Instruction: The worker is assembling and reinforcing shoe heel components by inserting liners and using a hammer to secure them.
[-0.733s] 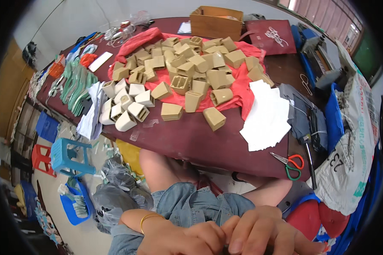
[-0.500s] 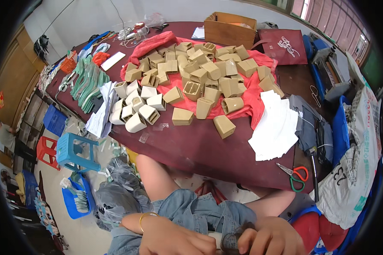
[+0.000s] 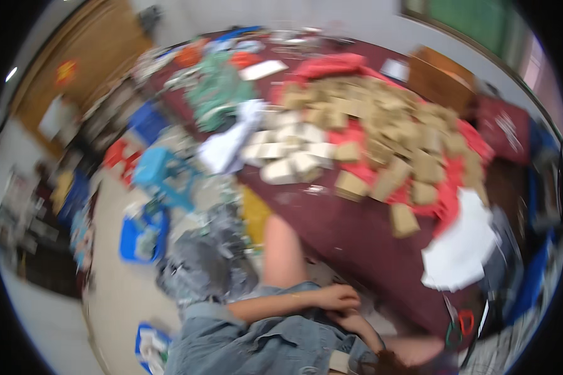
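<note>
Near the maroon table [image 3: 331, 231], the left hand [image 3: 339, 298] is overlapping the right hand [image 3: 353, 321], fingers curling (contents: cannot tell), seemingly resting; tabletop work would be requiring their parting.

Many tan blocks [image 3: 385, 122] lie in a loose heap, mostly on the red cloth [image 3: 328, 64]. To the left, white blocks [image 3: 273, 150] lie grouped close together. One tan block [image 3: 405, 220] lies nearest, its details blurred.

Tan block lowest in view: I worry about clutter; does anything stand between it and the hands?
Nothing visible stands between the tan block and the left hand or right hand, only tablecloth; blur may hide small things.
</note>
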Motion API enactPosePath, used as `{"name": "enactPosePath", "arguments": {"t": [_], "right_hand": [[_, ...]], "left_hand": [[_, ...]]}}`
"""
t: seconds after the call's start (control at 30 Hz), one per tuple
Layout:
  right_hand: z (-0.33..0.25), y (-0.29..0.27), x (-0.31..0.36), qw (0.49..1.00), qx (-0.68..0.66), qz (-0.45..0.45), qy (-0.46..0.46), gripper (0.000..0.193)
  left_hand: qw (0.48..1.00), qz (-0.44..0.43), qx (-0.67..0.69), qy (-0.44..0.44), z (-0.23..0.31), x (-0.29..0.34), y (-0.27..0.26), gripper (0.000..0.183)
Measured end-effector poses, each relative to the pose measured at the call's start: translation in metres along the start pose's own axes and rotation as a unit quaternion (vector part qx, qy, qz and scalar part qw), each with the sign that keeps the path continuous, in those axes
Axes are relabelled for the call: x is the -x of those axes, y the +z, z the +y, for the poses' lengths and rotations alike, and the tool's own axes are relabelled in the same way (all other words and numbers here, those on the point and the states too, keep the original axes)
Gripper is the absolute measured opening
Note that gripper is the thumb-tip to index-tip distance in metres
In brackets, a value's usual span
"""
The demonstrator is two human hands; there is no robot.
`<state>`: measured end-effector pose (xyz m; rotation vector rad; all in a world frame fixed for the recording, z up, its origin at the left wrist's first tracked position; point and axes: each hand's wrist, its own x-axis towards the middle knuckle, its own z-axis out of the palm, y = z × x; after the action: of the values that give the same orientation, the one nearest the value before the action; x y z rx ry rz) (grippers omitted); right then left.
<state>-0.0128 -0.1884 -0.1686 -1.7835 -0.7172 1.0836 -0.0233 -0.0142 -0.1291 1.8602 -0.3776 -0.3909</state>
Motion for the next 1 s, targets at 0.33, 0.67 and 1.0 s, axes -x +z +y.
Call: {"name": "enactPosePath", "arguments": {"t": [0.33, 0.67, 1.0], "right_hand": [[0.056, 0.007, -0.022, 0.993, 0.113, 0.031, 0.028, 0.025], [0.065, 0.015, -0.012, 0.990, 0.086, -0.011, 0.108, 0.021], [0.110, 0.020, -0.012, 0.996, -0.081, -0.014, 0.016, 0.025]], "left_hand": [[0.959, -0.025, -0.189, -0.209, -0.034, 0.015, 0.044, 0.055], [0.952, -0.052, -0.241, -0.184, -0.023, 0.020, 0.036, 0.057], [0.715, 0.433, -0.180, 0.519, 0.249, 0.054, -0.120, 0.031]]}}
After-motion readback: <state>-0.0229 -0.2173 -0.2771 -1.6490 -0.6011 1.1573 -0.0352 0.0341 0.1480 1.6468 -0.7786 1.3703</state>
